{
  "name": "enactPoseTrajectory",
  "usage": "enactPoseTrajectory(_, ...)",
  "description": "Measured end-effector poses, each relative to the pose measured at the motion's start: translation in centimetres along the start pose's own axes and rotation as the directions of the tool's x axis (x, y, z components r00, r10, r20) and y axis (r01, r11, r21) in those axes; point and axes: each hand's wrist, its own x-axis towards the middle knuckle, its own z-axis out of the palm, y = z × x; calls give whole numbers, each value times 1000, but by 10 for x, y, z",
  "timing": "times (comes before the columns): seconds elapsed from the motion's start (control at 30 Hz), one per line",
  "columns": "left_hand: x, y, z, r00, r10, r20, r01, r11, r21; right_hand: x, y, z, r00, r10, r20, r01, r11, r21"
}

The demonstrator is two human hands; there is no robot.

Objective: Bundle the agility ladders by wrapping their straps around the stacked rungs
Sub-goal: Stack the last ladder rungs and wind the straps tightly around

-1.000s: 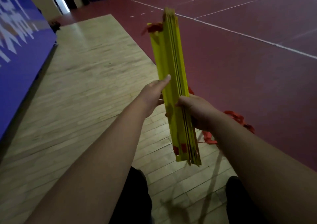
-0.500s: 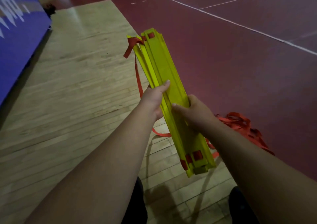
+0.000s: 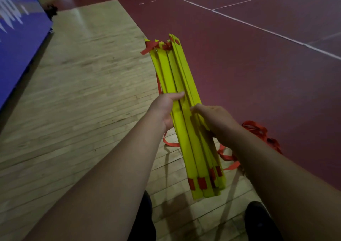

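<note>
Your left hand [image 3: 167,109] and right hand [image 3: 215,122] both grip rungs [image 3: 181,115] mid-stack, held above floor [image 3: 83,93]. Gathering done, stack uneven. Straps [image 3: 262,133] loose, trailing right; wrapping not begun.

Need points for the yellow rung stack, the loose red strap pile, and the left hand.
yellow rung stack [image 3: 186,130], head view, flat face of a rung between the hands.
loose red strap pile [image 3: 258,132], head view, bunched loops on the floor right of the stack.
left hand [image 3: 163,108], head view, back of the hand.
</note>
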Motion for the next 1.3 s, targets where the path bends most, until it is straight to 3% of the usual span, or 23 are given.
enactPoseTrajectory(0.1, 9, -5, 2, 999, 53, -10, -53, 999, 12, 2, -3, 1, 999, 41, 28, -41, 999, -12)
enactPoseTrajectory(0.2, 2, -4, 9, 995, 103, -14, -103, 994, 22, 2, 1, 3, 996, -75, 54, 75, 997, -4)
enactPoseTrajectory(0.3, 0, -3, 13, 991, 137, 1, -137, 991, 12, 2, 2, 4, 993, -120, -18, 118, 990, -81)
enactPoseTrajectory(0.57, 63, -27, -18, 991, 44, -126, -51, 998, -48, 3, -4, -7, 997, 54, -50, -45, 985, 167)
enactPoseTrajectory(0.73, 0, -1, 6, 985, 166, -52, -163, 984, 67, -2, -4, -13, 997, 74, -27, -69, 986, 151)
enactPoseTrajectory(0.93, 15, -9, 2, 989, 120, -87, -112, 989, 91, -2, -3, -3, 999, -42, -30, 43, 999, 20)
enactPoseTrajectory(1.2, 13, -8, 9, 998, 53, 35, -55, 998, 35, -11, 1, -5, 991, -69, 113, 47, 982, 185)
enactPoseTrajectory(1.3, 12, -9, 12, 999, 26, 44, -28, 999, 36, -10, 3, -4, 989, -107, 101, 94, 988, 122)
